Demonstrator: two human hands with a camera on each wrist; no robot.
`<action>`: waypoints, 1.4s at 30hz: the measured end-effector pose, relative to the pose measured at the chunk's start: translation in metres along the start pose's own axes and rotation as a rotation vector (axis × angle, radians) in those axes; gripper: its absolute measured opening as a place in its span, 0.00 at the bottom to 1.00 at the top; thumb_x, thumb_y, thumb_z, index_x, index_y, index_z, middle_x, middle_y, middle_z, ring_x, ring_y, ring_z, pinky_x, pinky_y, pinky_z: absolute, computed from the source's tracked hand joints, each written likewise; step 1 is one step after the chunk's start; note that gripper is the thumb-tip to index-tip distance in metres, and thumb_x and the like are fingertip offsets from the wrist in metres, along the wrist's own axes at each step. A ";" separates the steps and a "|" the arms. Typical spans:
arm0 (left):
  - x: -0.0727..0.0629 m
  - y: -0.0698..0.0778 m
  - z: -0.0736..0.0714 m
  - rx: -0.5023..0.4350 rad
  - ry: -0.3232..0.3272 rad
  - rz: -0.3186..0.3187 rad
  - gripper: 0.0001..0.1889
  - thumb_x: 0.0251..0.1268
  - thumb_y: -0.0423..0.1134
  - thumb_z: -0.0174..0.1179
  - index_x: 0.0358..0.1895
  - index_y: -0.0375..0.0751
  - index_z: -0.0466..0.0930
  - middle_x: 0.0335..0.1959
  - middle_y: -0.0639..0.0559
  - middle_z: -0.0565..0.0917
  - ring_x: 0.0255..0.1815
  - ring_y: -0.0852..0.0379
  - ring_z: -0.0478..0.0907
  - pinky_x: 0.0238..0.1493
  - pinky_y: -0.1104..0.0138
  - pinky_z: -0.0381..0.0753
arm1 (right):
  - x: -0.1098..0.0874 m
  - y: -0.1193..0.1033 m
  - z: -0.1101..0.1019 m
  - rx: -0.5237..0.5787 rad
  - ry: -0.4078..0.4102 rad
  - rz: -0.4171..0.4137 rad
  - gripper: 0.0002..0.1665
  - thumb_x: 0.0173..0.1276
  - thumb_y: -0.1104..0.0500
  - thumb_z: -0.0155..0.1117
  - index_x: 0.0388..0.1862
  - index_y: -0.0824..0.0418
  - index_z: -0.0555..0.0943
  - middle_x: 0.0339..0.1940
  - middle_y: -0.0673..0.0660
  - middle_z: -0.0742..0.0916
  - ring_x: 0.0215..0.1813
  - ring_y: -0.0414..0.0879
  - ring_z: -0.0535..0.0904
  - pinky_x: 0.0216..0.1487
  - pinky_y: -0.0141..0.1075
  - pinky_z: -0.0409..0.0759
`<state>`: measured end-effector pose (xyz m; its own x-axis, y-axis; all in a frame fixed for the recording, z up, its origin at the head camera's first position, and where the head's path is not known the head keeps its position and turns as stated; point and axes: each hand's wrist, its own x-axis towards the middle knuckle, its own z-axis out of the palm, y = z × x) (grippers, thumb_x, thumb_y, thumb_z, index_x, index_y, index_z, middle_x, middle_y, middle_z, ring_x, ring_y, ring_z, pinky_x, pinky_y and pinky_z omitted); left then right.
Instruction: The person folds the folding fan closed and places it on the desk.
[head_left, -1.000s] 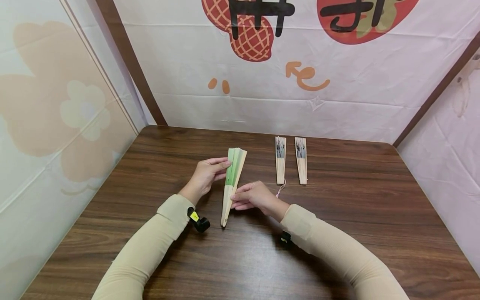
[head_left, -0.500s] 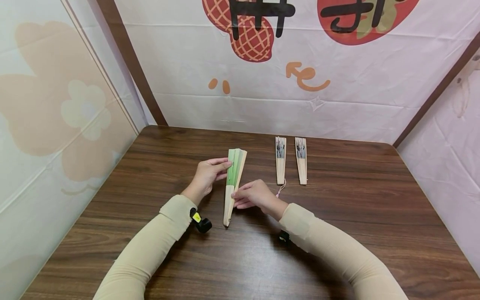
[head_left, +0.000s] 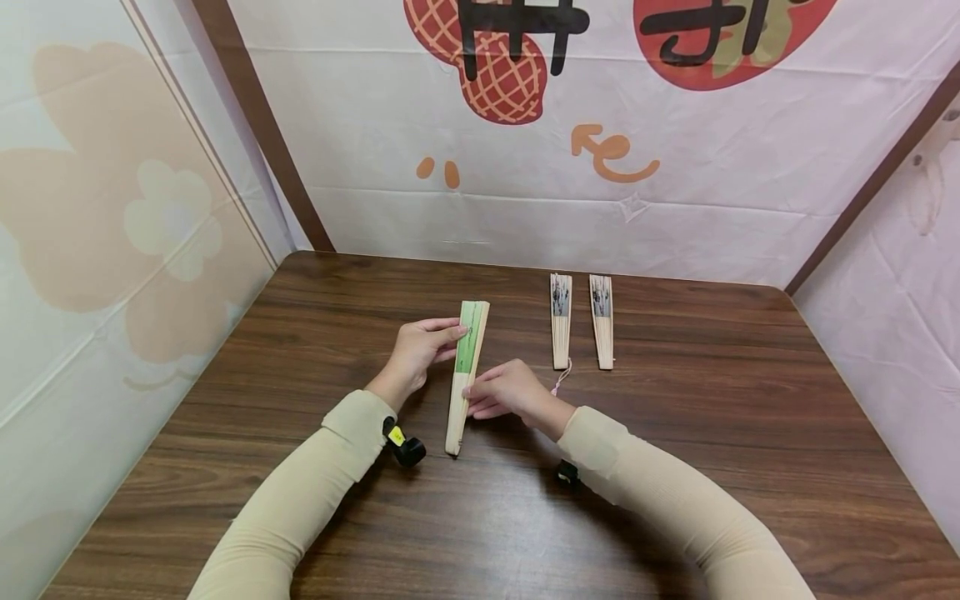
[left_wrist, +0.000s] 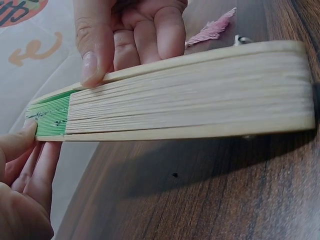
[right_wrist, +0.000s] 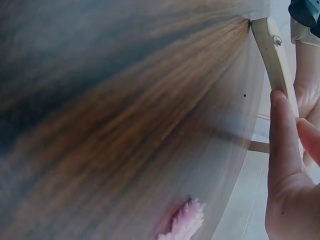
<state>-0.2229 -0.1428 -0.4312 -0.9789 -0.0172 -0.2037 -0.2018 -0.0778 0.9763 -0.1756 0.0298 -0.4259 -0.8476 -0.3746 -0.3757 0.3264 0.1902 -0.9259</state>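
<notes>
A folding fan (head_left: 467, 367) with green leaf and pale wooden ribs is held folded between both hands, its ribs stacked closely. My left hand (head_left: 417, 354) pinches the green upper part from the left, thumb in front. On the other side, my right hand (head_left: 513, 392) pinches the bare ribs below the green with thumb and fingers. In the left wrist view the fan (left_wrist: 190, 97) shows its rib edges side-on, with a metal rivet near the narrow end. The right wrist view shows the fan's outer rib (right_wrist: 272, 55), its narrow end right at the table.
Two more folded fans, one (head_left: 561, 321) and another (head_left: 602, 321), with grey-printed leaves, lie side by side at the back right of the brown wooden table (head_left: 712, 400). A pink tassel (left_wrist: 215, 27) lies near the right hand. Printed fabric (head_left: 375, 125) hangs behind the table.
The green fan's loosely spread ribs have come together into a tighter stack. Its top has narrowed, and the left hand has shifted slightly right; the right hand has barely moved.
</notes>
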 end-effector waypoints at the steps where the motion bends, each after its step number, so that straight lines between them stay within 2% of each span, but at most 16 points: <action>1: 0.000 0.000 0.000 0.003 0.002 -0.001 0.21 0.64 0.36 0.68 0.57 0.30 0.81 0.31 0.59 0.87 0.32 0.66 0.84 0.36 0.74 0.90 | 0.000 0.000 0.000 -0.002 0.000 0.004 0.10 0.65 0.67 0.67 0.42 0.75 0.84 0.23 0.57 0.88 0.25 0.43 0.86 0.33 0.36 0.91; 8: 0.000 0.003 0.000 -0.002 0.014 -0.016 0.20 0.64 0.36 0.68 0.57 0.30 0.81 0.31 0.59 0.87 0.32 0.66 0.85 0.36 0.74 0.90 | 0.001 -0.001 -0.001 -0.020 -0.004 0.009 0.11 0.66 0.66 0.67 0.43 0.74 0.84 0.21 0.55 0.88 0.25 0.42 0.86 0.35 0.37 0.92; 12: 0.001 0.005 0.000 -0.012 0.027 -0.021 0.20 0.64 0.37 0.68 0.57 0.30 0.81 0.30 0.59 0.87 0.31 0.65 0.85 0.37 0.74 0.90 | 0.002 0.000 -0.001 -0.030 0.012 -0.008 0.12 0.66 0.66 0.67 0.43 0.74 0.84 0.24 0.58 0.89 0.25 0.42 0.86 0.34 0.37 0.92; 19: 0.004 0.012 0.002 -0.054 0.085 0.012 0.19 0.64 0.36 0.68 0.56 0.30 0.82 0.31 0.59 0.86 0.31 0.65 0.84 0.37 0.74 0.90 | -0.003 0.001 0.000 -0.067 0.007 0.006 0.10 0.64 0.67 0.69 0.41 0.74 0.85 0.30 0.63 0.91 0.25 0.43 0.86 0.35 0.39 0.92; 24: 0.008 0.016 0.008 -0.074 0.103 0.034 0.19 0.64 0.35 0.68 0.55 0.29 0.82 0.30 0.58 0.86 0.31 0.65 0.83 0.37 0.74 0.90 | -0.005 0.001 -0.001 -0.086 0.019 -0.001 0.09 0.63 0.68 0.70 0.40 0.74 0.85 0.30 0.64 0.91 0.24 0.42 0.85 0.35 0.40 0.92; 32: 0.012 0.019 0.015 -0.114 0.087 0.050 0.17 0.63 0.33 0.68 0.53 0.29 0.83 0.30 0.58 0.87 0.30 0.65 0.84 0.37 0.74 0.90 | -0.001 -0.002 -0.005 -0.081 0.056 -0.023 0.07 0.62 0.70 0.69 0.38 0.75 0.85 0.25 0.61 0.90 0.23 0.42 0.85 0.32 0.38 0.92; 42: 0.001 0.013 0.021 0.008 0.027 0.034 0.16 0.64 0.35 0.68 0.53 0.32 0.84 0.45 0.46 0.89 0.37 0.64 0.86 0.39 0.73 0.90 | 0.006 -0.015 -0.016 -0.056 0.115 -0.045 0.10 0.63 0.70 0.69 0.41 0.76 0.84 0.31 0.66 0.90 0.25 0.44 0.86 0.34 0.37 0.92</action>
<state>-0.2276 -0.1226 -0.4175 -0.9839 -0.0467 -0.1724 -0.1691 -0.0688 0.9832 -0.1924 0.0394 -0.4141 -0.9041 -0.2780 -0.3244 0.2664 0.2270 -0.9368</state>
